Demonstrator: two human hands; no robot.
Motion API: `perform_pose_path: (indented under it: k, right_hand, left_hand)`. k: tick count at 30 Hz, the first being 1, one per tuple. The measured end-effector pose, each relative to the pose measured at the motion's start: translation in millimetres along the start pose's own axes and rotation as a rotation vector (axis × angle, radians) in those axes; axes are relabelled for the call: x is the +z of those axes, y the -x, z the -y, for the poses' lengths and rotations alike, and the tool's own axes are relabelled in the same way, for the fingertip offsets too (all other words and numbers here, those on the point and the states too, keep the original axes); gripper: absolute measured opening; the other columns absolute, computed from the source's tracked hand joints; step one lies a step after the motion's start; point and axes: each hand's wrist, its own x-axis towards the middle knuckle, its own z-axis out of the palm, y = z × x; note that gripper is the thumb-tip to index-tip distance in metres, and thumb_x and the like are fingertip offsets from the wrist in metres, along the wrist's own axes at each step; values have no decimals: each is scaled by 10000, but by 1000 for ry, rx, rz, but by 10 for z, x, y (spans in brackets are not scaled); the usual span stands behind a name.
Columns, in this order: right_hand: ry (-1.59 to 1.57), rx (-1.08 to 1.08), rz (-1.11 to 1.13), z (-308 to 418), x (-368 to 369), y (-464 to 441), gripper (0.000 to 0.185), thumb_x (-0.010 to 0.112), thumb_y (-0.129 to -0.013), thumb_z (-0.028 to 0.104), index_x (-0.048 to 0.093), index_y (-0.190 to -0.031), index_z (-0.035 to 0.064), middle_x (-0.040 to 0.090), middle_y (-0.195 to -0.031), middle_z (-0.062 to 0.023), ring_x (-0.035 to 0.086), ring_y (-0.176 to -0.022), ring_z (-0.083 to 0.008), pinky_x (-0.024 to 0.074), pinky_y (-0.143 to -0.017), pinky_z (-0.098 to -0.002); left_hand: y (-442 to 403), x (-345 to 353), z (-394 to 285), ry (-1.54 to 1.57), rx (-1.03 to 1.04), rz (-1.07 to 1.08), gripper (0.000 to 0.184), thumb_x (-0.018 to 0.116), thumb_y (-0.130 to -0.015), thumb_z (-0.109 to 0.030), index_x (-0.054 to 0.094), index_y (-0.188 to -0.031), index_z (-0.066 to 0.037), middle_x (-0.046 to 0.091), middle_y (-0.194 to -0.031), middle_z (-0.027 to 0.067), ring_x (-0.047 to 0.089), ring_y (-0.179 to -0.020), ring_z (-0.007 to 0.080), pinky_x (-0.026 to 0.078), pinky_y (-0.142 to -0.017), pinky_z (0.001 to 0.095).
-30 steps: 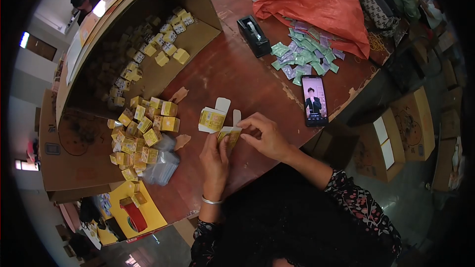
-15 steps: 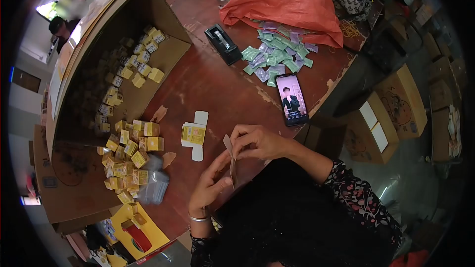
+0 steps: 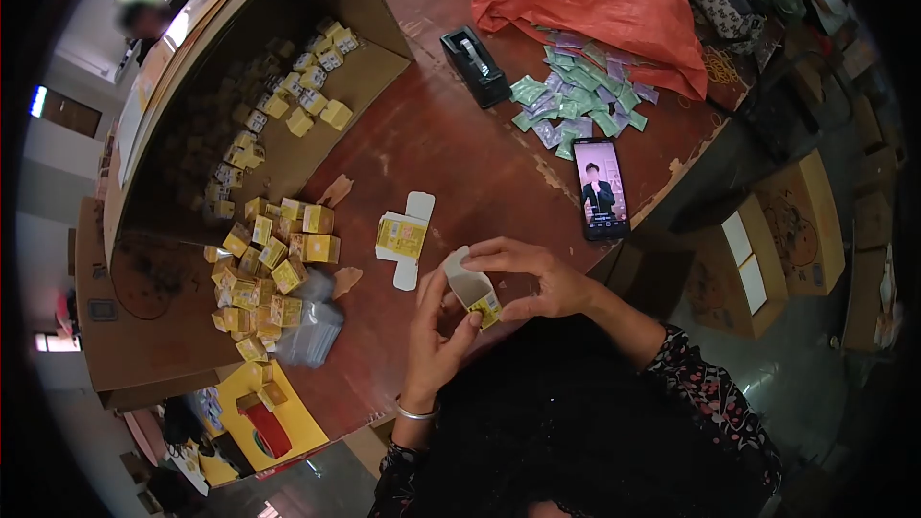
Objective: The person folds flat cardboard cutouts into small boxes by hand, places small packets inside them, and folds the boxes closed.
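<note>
at the table (image 3: 427, 129), left hand (image 3: 439, 343) and right hand (image 3: 539, 280), half-curled, hold a small carton (image 3: 469, 282). edge-on before, it now shows its inside, seemingly opened up.

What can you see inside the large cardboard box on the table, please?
Small yellow-and-white boxes lie inside the large cardboard box, clearest near its open side. Deeper in, shadow and the box's own walls hide whatever else it holds.

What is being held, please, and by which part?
A small open yellow cardboard box: left grip at its lower panel, right grip at its upper flap.
</note>
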Motion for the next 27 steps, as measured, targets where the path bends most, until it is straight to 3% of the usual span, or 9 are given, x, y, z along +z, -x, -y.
perform_pose_path:
  k: [3, 6, 10, 16, 21, 23, 27]
  right_hand:
    - [-104, 5, -8, -50, 122, 24, 673, 817, -880, 250, 560, -1481, 88, 544, -1486, -140, 544, -1363, -281, 434, -1139, -420]
    - [-41, -47, -69, -69, 155, 32, 646, 776, -924, 226, 529, -1492, 43, 546, -1488, -149, 549, -1359, -276, 444, -1127, -409]
    - [-357, 10, -80, -13, 276, -1, 631, 749, -942, 238, 523, -1485, 13, 555, -1478, -166, 556, -1350, -277, 457, -1111, -410]
    - [-4, -138, 16, -42, 184, -10, 701, 770, -903, 290, 512, -1496, 17, 550, -1474, -195, 580, -1311, -315, 479, -1079, -422]
    - [97, -223, -91, 10, 150, -18, 733, 776, -894, 306, 498, -1497, -6, 545, -1485, -202, 564, -1326, -334, 468, -1086, -436]
    - [41, -181, -160, 20, 155, 17, 768, 793, -881, 311, 486, -1499, -27, 560, -1471, -203, 578, -1301, -334, 458, -1094, -441]
    - [81, -186, -94, -19, 154, 30, 761, 794, -875, 267, 482, -1505, -26, 601, -1410, -191, 617, -1243, -297, 490, -1053, -404]
  left_hand:
    - [-5, 135, -140, 37, 2, 6, 793, 673, -935, 11, 247, -1603, 0, 493, -1460, 173, 586, -1306, 264, 506, -1047, 369]
    - [21, 237, -61, 96, 95, -127, 673, 678, -955, -43, 353, -1542, 6, 572, -1307, 99, 605, -1221, 200, 490, -1028, 332]
    - [151, 153, 127, 97, 133, -65, 558, 664, -973, -10, 432, -1480, -4, 545, -1401, 135, 603, -1246, 214, 506, -1007, 335]
    - [246, 98, 64, 16, 10, -51, 255, 645, -999, -49, 678, -1246, 2, 552, -1376, 110, 606, -1151, 156, 501, -946, 292]
    - [180, 99, 53, 24, 129, -38, 254, 634, -1006, -63, 681, -1248, -3, 523, -1422, 129, 600, -1144, 151, 496, -946, 292]
    - [161, 91, 37, 29, 143, -31, 300, 625, -1010, -58, 644, -1305, -4, 493, -1462, 134, 593, -1184, 169, 494, -967, 304]
    - [156, 158, 73, 78, 142, -12, 437, 628, -1005, -34, 526, -1429, 1, 442, -1523, 138, 568, -1275, 204, 491, -1018, 333]
